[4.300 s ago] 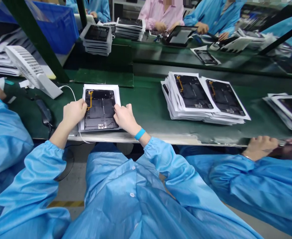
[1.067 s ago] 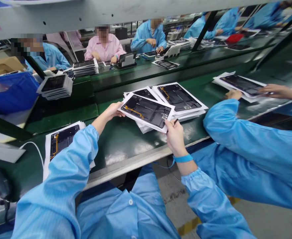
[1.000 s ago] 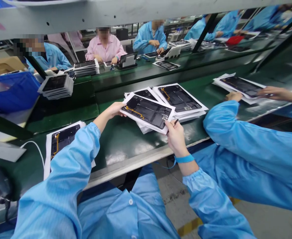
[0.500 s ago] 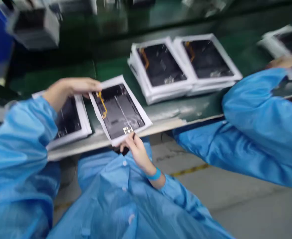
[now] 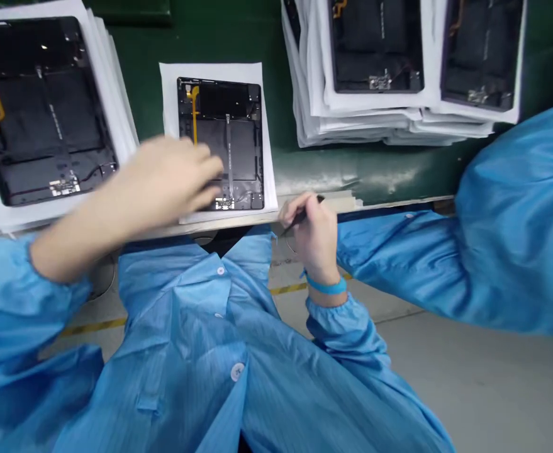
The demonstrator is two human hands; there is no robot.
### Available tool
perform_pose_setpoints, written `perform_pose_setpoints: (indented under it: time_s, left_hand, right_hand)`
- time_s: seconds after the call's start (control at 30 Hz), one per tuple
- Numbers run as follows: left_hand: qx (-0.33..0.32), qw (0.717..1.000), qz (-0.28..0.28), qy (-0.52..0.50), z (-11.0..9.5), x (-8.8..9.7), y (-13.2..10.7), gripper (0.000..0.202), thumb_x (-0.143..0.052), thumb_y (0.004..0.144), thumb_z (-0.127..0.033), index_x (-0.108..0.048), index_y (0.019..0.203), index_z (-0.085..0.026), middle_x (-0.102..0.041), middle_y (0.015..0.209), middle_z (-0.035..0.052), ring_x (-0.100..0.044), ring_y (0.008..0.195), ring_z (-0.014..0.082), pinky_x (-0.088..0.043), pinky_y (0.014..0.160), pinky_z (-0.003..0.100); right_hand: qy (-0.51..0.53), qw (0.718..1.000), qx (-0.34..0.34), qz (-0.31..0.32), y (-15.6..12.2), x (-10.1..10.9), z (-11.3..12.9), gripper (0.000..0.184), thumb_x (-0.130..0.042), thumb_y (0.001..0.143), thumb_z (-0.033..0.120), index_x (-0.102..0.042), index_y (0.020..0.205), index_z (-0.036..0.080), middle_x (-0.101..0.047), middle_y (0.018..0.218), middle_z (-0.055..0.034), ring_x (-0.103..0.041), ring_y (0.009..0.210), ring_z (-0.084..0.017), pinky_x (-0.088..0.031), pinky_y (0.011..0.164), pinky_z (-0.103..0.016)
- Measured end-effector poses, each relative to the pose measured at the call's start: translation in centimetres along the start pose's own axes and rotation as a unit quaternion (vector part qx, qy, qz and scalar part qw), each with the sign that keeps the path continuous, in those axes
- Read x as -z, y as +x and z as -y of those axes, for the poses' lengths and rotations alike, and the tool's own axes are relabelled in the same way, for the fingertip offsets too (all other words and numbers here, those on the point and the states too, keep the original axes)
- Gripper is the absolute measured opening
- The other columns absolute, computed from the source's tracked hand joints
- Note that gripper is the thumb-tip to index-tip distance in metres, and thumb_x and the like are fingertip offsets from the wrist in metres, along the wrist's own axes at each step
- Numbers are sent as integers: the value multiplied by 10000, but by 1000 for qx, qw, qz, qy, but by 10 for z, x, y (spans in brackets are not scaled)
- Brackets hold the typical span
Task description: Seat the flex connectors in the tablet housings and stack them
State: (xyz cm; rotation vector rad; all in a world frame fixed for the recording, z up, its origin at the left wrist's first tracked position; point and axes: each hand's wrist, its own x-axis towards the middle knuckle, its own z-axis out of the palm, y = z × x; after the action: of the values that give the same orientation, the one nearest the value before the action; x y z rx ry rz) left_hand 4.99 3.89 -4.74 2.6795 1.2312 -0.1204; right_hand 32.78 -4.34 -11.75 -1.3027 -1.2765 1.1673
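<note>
A dark tablet back panel (image 5: 219,145) with an orange flex strip lies flat on a white sheet (image 5: 171,94) near the bench edge. My left hand (image 5: 172,170), blurred by motion, is over the panel's lower left part and holds nothing. My right hand (image 5: 314,233) sits below the bench edge, pinching a slim dark pen-like tool (image 5: 302,215). To the left lies a stack of similar panels on white sheets (image 5: 44,107), partly under my left forearm. The panel's lower left corner is hidden by my left hand.
Two more stacks of panels on white sheets (image 5: 375,56) stand at the top right on the green bench (image 5: 361,176). A co-worker's blue sleeve (image 5: 507,251) reaches in from the right. Below lies a grey floor (image 5: 469,377) with a yellow stripe (image 5: 94,326).
The panel my hands held up now lies flat on the bench, and my left hand has let go. My view has swung down toward the bench edge. My right hand still holds the tool.
</note>
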Motion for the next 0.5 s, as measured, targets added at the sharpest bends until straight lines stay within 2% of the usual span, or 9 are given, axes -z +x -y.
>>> perform_pose_setpoints:
  time_s: [0.07, 0.13, 0.2, 0.33, 0.5]
  left_hand:
    - [-48, 996, -74, 17, -19, -33, -16, 286, -712, 1092, -387, -778, 1251, -159, -738, 1079, 115, -744, 1070, 346, -585, 917, 438]
    - [-42, 987, -151, 26, -31, -60, -22, 241, -696, 1110, -326, -774, 1267, -161, -747, 1092, 125, -712, 1041, 336, -543, 852, 429]
    - [-24, 978, -204, 16, -37, -78, -23, 222, -676, 1130, -289, -786, 1264, -151, -750, 1087, 129, -683, 1024, 334, -511, 829, 441]
    - [-26, 966, -258, -8, -37, -88, -23, 231, -624, 1169, -271, -812, 1265, -176, -758, 1072, 115, -646, 988, 312, -463, 800, 443]
    - [-55, 962, -268, 10, -32, -84, -21, 235, -614, 1178, -281, -808, 1265, -181, -745, 1024, 100, -628, 925, 293, -437, 766, 427]
  right_hand:
    - [11, 998, 38, -38, 26, 0, -3, 617, -576, 1082, 822, -673, 843, 262, -587, 752, 17, -557, 662, -147, -463, 631, -295]
    - [15, 997, 68, -30, 49, -7, -7, 587, -636, 1059, 818, -698, 901, 256, -631, 782, 25, -609, 664, -122, -500, 637, -267]
    - [-3, 996, 88, 5, 65, -14, -11, 589, -659, 1047, 818, -699, 915, 246, -650, 779, 32, -640, 667, -109, -521, 653, -256]
    - [-39, 992, 117, 38, 74, -19, -16, 588, -618, 1083, 792, -675, 900, 236, -650, 794, 38, -671, 679, -97, -523, 673, -254]
    - [-72, 987, 126, 60, 68, -12, -14, 582, -548, 1138, 747, -665, 894, 232, -663, 825, 31, -667, 679, -96, -519, 689, -260]
